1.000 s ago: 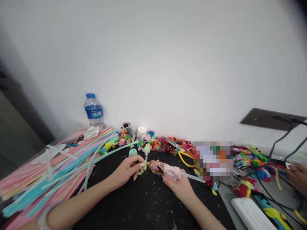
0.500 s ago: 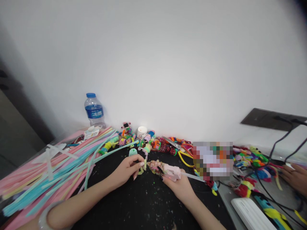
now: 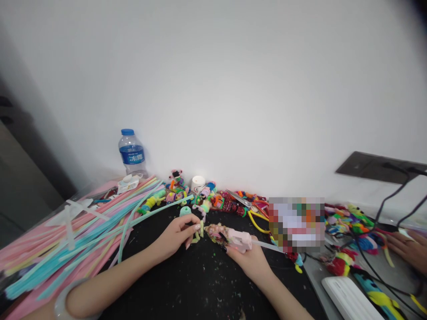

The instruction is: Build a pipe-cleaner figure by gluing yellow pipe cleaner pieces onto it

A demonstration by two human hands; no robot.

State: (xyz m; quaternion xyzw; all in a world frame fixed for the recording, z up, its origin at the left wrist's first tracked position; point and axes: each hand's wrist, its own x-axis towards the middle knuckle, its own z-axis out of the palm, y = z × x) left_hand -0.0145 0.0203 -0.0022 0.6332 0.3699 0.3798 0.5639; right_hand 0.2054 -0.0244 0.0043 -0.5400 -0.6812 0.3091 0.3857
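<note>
Pinched between the fingertips of my left hand (image 3: 183,231) is a small pale green pipe-cleaner piece (image 3: 199,234). My right hand (image 3: 249,262) is wrapped round a pink hot glue gun (image 3: 238,239), whose nozzle end is crusted with fuzzy residue. The nozzle points left, at or very near the pale green piece; whether they touch I cannot tell. A clear glue stick (image 3: 267,245) sticks out of the gun's back. Just behind my left hand sits a mint-green coil (image 3: 185,211).
Pipe cleaners (image 3: 76,238) lie in bundles at left, near a water bottle (image 3: 132,153). Scissors (image 3: 248,206) rest among small pipe-cleaner figures (image 3: 230,203) along the wall. At right are black cables (image 3: 367,255), a white box-like device (image 3: 348,297) and another person's hand (image 3: 407,249).
My two hands and the glue gun stay almost where they were. At the right edge, the other person's hand has shifted slightly.
</note>
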